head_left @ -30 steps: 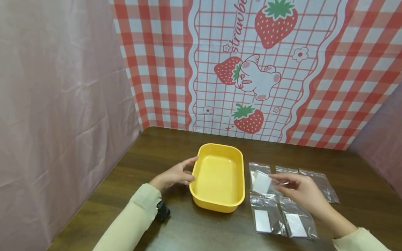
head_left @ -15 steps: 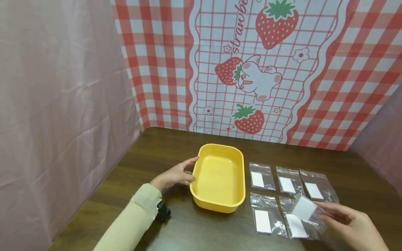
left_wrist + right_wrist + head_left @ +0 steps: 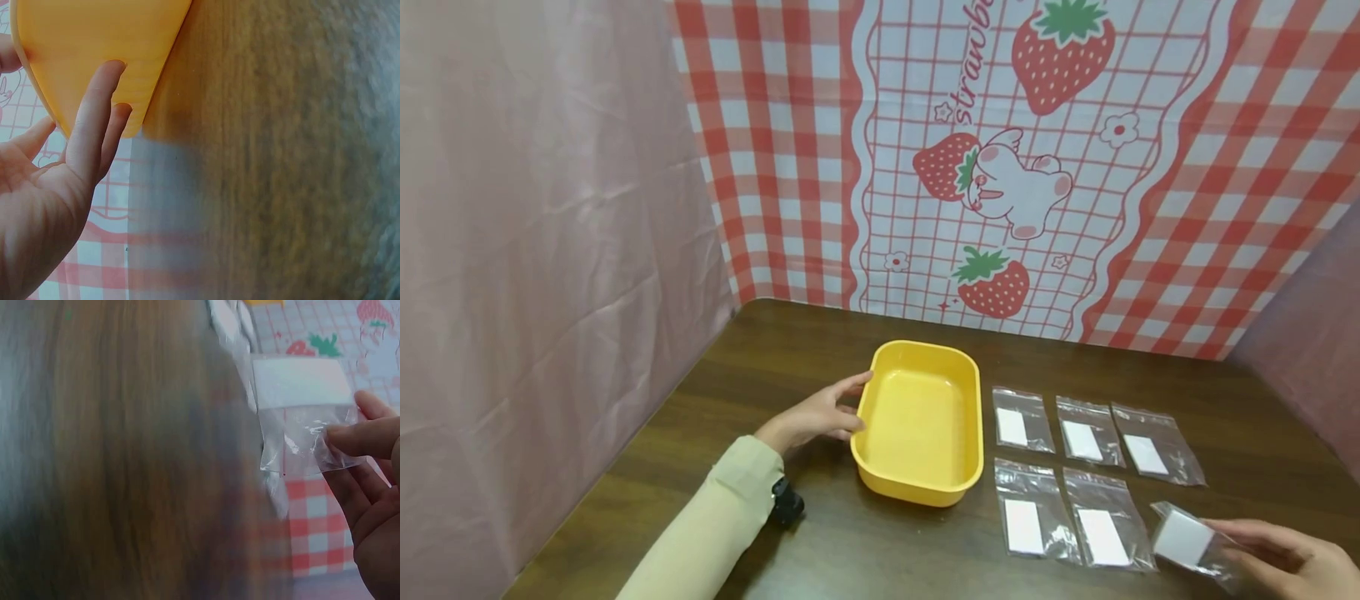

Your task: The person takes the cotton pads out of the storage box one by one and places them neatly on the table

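Note:
A yellow plastic tub (image 3: 917,425) stands in the middle of the table in the head view, its inside bare. My left hand (image 3: 816,417) is spread against its left side, with fairly straight fingers (image 3: 94,119) along the outer wall and the thumb at the rim. At the right front, my right hand (image 3: 1292,558) pinches a small clear zip-lock bag (image 3: 306,434) between thumb and fingers. A white rectangular piece (image 3: 303,381) sits in the end of that bag away from the fingers. The held bag is just right of the front row of bags.
Several similar zip-lock bags with white pieces lie flat right of the tub: three in a back row (image 3: 1082,429), two in front (image 3: 1101,517). A strawberry-print checked cloth (image 3: 1000,167) hangs behind the dark wooden table (image 3: 790,333). Pink fabric (image 3: 565,250) hangs at the left.
My right hand has carried the zip-lock bag from over the back row, across the front row, to the right front. The bags beneath are uncovered. My left hand and the tub stay put.

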The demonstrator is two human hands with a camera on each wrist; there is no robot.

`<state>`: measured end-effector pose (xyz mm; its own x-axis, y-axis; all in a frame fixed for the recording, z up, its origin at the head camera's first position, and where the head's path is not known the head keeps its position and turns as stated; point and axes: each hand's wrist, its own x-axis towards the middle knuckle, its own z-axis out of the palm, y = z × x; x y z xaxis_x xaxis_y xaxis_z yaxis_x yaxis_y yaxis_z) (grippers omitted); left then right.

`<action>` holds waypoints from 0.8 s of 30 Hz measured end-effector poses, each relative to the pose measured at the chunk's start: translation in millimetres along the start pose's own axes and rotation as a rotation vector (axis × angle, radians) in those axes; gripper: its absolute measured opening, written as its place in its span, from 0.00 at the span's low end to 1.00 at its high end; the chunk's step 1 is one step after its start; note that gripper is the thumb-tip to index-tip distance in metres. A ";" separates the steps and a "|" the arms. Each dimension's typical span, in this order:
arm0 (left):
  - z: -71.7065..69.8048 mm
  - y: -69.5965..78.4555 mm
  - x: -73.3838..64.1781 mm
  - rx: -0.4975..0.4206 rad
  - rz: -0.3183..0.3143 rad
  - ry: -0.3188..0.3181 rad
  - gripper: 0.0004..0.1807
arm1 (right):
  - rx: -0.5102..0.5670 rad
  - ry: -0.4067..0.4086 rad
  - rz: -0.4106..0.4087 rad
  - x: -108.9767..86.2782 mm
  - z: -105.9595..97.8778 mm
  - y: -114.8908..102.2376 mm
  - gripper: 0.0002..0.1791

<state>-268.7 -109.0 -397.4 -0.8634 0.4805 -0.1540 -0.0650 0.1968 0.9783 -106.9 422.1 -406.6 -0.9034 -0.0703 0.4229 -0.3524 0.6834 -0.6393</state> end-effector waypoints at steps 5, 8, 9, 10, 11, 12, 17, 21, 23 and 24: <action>1.2 0.3 1.0 0.008 -0.010 0.010 0.45 | 0.013 0.005 -0.099 1.7 -3.2 13.9 0.22; 1.9 0.1 1.1 0.013 -0.013 0.010 0.44 | -0.013 0.015 -0.162 3.5 -2.6 18.1 0.24; 2.0 0.2 1.2 0.014 -0.013 0.008 0.44 | -0.037 0.022 -0.166 3.7 -2.3 18.8 0.25; 2.1 0.4 1.2 0.015 -0.014 0.006 0.44 | -0.074 0.026 -0.150 3.3 -2.1 19.0 0.25; 2.3 0.6 1.2 0.014 -0.015 0.004 0.44 | -0.109 0.025 -0.125 2.8 -2.1 19.0 0.25; 2.5 0.7 1.3 0.014 -0.015 0.005 0.44 | -0.136 0.025 -0.123 2.4 -2.3 19.3 0.25; 4.1 0.7 1.5 0.018 -0.023 0.010 0.44 | -0.195 -0.034 -0.152 1.6 -4.8 22.5 0.29; 4.2 1.3 1.2 0.012 -0.022 0.003 0.44 | -0.106 -0.108 -0.107 -0.4 -3.5 25.3 0.29; 4.2 1.6 1.4 0.009 -0.017 -0.003 0.44 | -0.098 -0.121 -0.035 -2.3 -3.2 24.8 0.27; 4.0 1.6 1.4 0.008 -0.016 -0.006 0.44 | -0.100 -0.123 0.018 -2.5 -2.8 23.7 0.25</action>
<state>-268.0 -104.6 -396.6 -0.8594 0.4821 -0.1701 -0.0745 0.2109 0.9747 -112.3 440.5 -421.0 -0.9347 -0.1414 0.3261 -0.3151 0.7542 -0.5761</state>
